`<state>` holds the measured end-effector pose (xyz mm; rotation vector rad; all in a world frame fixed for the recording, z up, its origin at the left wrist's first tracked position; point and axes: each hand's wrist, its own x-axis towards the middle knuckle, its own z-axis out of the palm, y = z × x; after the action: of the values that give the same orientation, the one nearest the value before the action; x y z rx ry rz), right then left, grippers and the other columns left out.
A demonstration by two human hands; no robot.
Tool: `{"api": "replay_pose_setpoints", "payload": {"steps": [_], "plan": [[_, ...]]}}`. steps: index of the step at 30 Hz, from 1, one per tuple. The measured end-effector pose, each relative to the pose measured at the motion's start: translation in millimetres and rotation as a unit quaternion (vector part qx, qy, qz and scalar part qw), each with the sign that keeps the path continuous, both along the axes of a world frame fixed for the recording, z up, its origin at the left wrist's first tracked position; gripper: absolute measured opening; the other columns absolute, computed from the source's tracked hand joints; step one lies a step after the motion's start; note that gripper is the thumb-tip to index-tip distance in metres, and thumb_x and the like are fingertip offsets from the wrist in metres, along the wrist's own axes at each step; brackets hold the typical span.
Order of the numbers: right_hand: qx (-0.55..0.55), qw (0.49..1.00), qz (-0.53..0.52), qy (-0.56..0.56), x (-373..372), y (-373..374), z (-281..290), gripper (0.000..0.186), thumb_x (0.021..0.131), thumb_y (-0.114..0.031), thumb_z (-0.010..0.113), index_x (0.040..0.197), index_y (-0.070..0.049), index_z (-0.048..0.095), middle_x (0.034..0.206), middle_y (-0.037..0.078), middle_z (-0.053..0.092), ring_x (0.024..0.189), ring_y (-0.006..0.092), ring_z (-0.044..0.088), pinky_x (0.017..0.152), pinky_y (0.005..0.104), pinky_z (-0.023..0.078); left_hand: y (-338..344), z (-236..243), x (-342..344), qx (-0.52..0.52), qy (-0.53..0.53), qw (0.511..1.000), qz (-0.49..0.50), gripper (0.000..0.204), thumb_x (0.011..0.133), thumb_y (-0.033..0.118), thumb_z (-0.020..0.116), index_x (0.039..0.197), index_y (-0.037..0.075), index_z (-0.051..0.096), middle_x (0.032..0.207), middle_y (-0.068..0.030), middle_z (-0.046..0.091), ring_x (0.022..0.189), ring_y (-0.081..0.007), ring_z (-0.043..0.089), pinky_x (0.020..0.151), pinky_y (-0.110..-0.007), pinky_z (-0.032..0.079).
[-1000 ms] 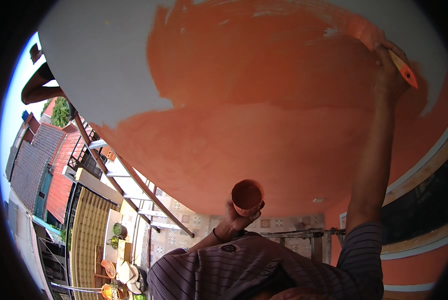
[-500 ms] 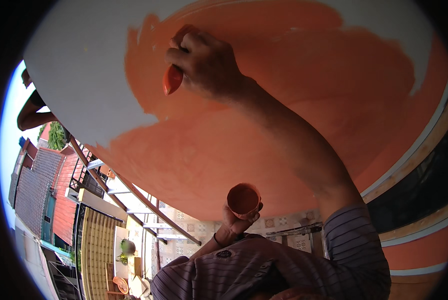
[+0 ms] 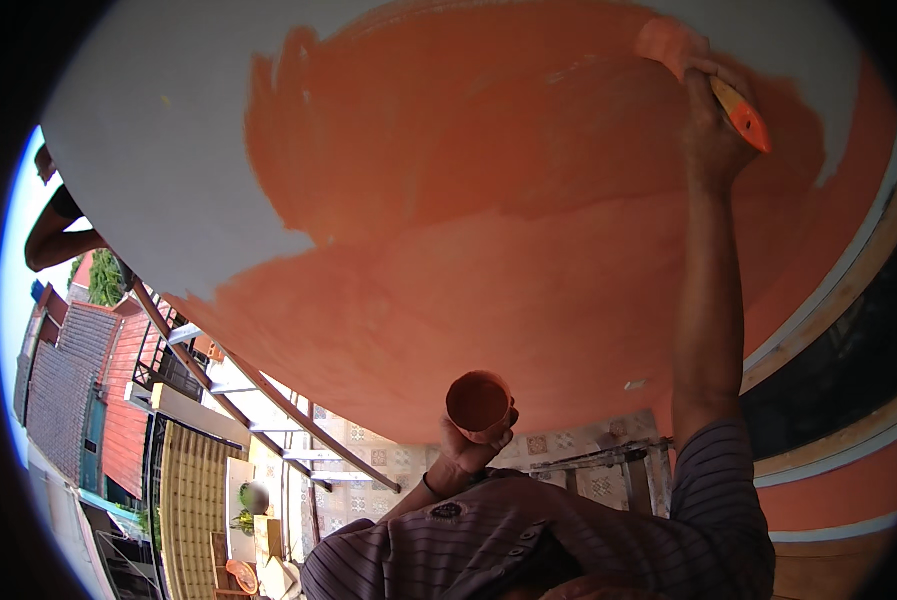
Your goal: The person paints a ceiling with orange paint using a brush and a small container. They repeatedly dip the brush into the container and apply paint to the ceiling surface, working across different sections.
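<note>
My right hand is raised to the upper right and grips a paintbrush with an orange handle, its bristles pressed against the wall. That wall is mostly covered in orange paint, with a bare white area to the left and a white strip at the top right. My left hand is low at the centre and holds a small round cup smeared with orange paint, its mouth turned toward me. My striped shirt sleeves fill the lower edge.
Another person's arm reaches in at the far left edge. Below lie a slanting metal pole, a patterned tiled floor, red tiled roofs and a metal frame. A dark window band with white trim runs at right.
My right hand has swept the brush from the upper left of the painted patch back across to the upper right. The left hand keeps the cup in nearly the same spot.
</note>
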<state>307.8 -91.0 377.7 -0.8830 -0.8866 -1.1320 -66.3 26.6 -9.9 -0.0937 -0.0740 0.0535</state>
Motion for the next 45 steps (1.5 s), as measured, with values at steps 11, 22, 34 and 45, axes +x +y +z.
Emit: {"api": "replay_pose_setpoints", "payload": {"steps": [11, 22, 34, 45], "plan": [[-0.132, 0.988, 0.075, -0.012, -44.7, 34.4, -42.1, 0.006, 0.091, -0.002, 0.079, 0.090, -0.007, 0.075, 0.084, 0.000, 0.071, 0.075, 0.0113, 0.067, 0.063, 0.0286, 0.053, -9.7, 10.6, 13.8, 0.043, 0.052, 0.998, -0.007, 0.056, 0.092, 0.043, 0.066, 0.140, 0.015, 0.059, 0.135, -0.0150, 0.065, 0.119, -0.0424, 0.062, 0.083, -0.057, 0.063], [-0.216, 0.962, 0.045, -0.158, -126.2, 114.9, -91.5, 0.020, 0.082, 0.006, 0.078, 0.091, -0.010, 0.072, 0.080, 0.001, 0.060, 0.072, 0.0175, 0.063, 0.059, 0.0329, 0.051, -9.5, 17.5, 13.5, 0.008, 0.078, 0.997, -0.006, 0.054, 0.096, 0.045, 0.063, 0.141, 0.015, 0.059, 0.136, -0.0150, 0.066, 0.119, -0.0432, 0.064, 0.084, -0.058, 0.063], [-0.061, 0.993, 0.084, -0.052, -32.3, 43.5, -24.0, 0.011, 0.092, 0.004, 0.076, 0.095, -0.006, 0.075, 0.090, 0.003, 0.071, 0.078, 0.0120, 0.067, 0.066, 0.0291, 0.054, -2.4, -7.3, 7.4, -0.010, -0.012, 1.000, 0.000, 0.063, 0.097, 0.051, 0.067, 0.144, 0.011, 0.056, 0.143, -0.0234, 0.055, 0.131, -0.0400, 0.056, 0.102, -0.059, 0.059], [-0.241, 0.962, 0.061, -0.115, -72.0, 46.4, -114.7, 0.020, 0.086, 0.007, 0.079, 0.096, -0.009, 0.074, 0.095, 0.004, 0.069, 0.076, 0.0141, 0.066, 0.062, 0.0287, 0.053, -2.1, 1.4, 3.7, -0.003, 0.015, 1.000, 0.013, 0.066, 0.093, 0.052, 0.070, 0.142, 0.009, 0.058, 0.138, -0.0217, 0.057, 0.126, -0.0385, 0.059, 0.097, -0.056, 0.061]]}}
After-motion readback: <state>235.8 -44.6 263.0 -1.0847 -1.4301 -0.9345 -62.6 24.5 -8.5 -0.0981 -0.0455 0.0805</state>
